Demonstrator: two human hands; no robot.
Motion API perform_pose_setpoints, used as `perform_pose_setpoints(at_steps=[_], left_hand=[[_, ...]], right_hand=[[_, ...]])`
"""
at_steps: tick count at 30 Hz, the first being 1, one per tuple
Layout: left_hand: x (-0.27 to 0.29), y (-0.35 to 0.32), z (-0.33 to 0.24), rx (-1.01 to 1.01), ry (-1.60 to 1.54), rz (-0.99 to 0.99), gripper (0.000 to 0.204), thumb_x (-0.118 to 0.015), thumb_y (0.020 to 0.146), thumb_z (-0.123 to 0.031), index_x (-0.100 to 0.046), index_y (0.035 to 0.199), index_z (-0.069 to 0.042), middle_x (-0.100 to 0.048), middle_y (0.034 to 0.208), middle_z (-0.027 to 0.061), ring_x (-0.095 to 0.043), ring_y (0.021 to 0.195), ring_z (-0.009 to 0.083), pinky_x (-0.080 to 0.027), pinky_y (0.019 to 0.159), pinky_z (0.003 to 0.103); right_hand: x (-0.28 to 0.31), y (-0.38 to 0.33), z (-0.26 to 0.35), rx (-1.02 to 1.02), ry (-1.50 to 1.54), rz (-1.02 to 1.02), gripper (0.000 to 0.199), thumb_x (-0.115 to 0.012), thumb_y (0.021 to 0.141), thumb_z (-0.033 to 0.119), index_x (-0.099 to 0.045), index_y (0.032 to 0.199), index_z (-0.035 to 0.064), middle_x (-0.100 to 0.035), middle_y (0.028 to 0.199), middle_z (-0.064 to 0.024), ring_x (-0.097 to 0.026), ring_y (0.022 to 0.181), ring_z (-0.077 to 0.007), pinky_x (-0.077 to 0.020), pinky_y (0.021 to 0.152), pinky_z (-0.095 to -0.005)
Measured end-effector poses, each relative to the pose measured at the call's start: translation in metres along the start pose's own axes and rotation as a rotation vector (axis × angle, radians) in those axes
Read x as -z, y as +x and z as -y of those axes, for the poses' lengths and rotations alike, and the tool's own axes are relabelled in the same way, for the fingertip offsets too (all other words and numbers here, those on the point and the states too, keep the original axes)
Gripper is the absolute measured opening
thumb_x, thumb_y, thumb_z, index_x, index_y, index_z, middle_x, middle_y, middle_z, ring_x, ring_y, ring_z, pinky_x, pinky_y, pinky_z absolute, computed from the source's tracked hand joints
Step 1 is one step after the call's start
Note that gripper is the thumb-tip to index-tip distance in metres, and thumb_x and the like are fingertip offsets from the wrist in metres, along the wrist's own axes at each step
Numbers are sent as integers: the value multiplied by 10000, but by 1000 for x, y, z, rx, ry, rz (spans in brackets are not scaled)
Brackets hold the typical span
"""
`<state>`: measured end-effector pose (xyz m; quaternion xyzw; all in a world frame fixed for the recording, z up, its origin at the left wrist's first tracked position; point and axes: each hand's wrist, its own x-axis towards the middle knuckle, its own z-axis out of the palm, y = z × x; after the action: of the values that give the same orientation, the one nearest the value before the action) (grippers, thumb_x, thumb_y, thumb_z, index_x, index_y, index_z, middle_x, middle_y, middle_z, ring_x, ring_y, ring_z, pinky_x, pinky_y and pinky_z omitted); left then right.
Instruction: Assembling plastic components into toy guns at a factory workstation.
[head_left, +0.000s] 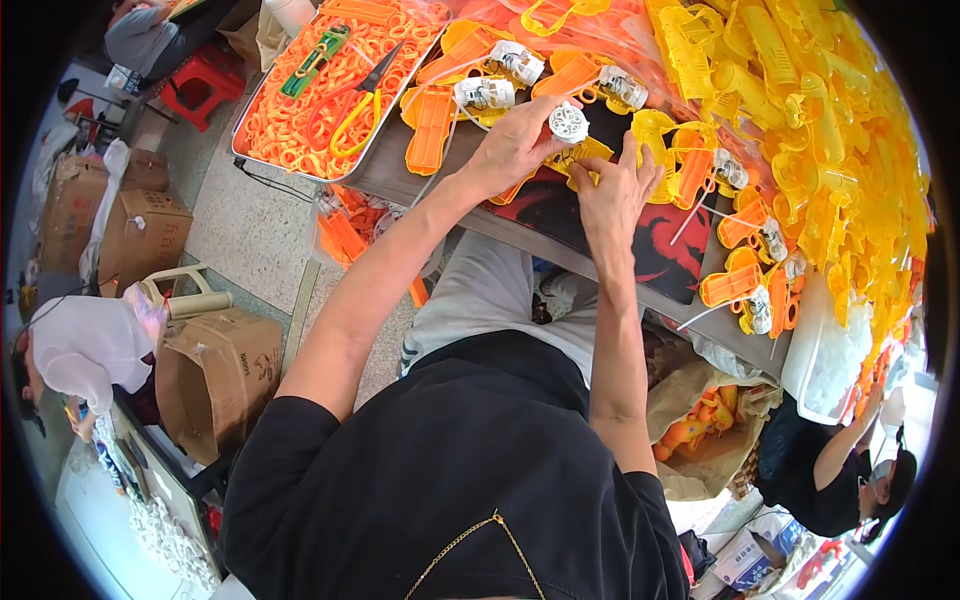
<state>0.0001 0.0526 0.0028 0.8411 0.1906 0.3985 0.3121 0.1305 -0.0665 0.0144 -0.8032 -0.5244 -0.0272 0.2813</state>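
Observation:
My left hand (pixel 512 145) holds a small white round gear piece (pixel 568 122) at its fingertips, above a yellow plastic shell (pixel 583 155) on the table. My right hand (pixel 612 195) presses on that yellow shell with fingers spread over it. Both hands work over a dark red-and-black mat (pixel 560 215) at the table's near edge. Around them lie orange plastic shells (pixel 432 130) and small white motor units (pixel 484 93).
A metal tray (pixel 245 125) of orange rings with scissors (pixel 365 95) sits at the left. A large heap of yellow plastic parts (pixel 830 130) fills the right. Cardboard boxes (pixel 215 375) and a red stool (pixel 205 80) stand on the floor. Another person (pixel 830 470) works at the lower right.

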Motion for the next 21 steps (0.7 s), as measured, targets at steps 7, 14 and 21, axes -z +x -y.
perform_pose_setpoints(at_steps=[7, 14, 21], left_hand=[[0, 1, -3, -8, -32, 37, 450, -694, 934, -106, -529, 1348, -51, -640, 1289, 115, -619, 1219, 294, -488, 1030, 390], [1, 1, -4, -33, -15, 45, 477, -683, 907, -42, -518, 1355, -56, -620, 1332, 100, -600, 1249, 299, -488, 1043, 401], [-1, 0, -13, -289, 237, 112, 477, -667, 858, 15, -577, 1318, -77, -617, 1312, 87, -567, 1262, 291, -434, 1074, 425]], right_hand=[[-3, -5, 1, 39, 138, -134, 158, -796, 832, 256, -826, 951, 158, -404, 1564, -205, -275, 1478, -421, -118, 1231, -591], [-18, -2, 9, -87, 234, -154, 197, -804, 820, 297, -829, 956, 155, -394, 1558, -228, -277, 1475, -416, -92, 1243, -577], [-31, -3, -4, -61, 238, -145, 300, -786, 811, 265, -800, 1060, 97, -406, 1539, -244, -286, 1467, -417, -138, 1226, -588]])
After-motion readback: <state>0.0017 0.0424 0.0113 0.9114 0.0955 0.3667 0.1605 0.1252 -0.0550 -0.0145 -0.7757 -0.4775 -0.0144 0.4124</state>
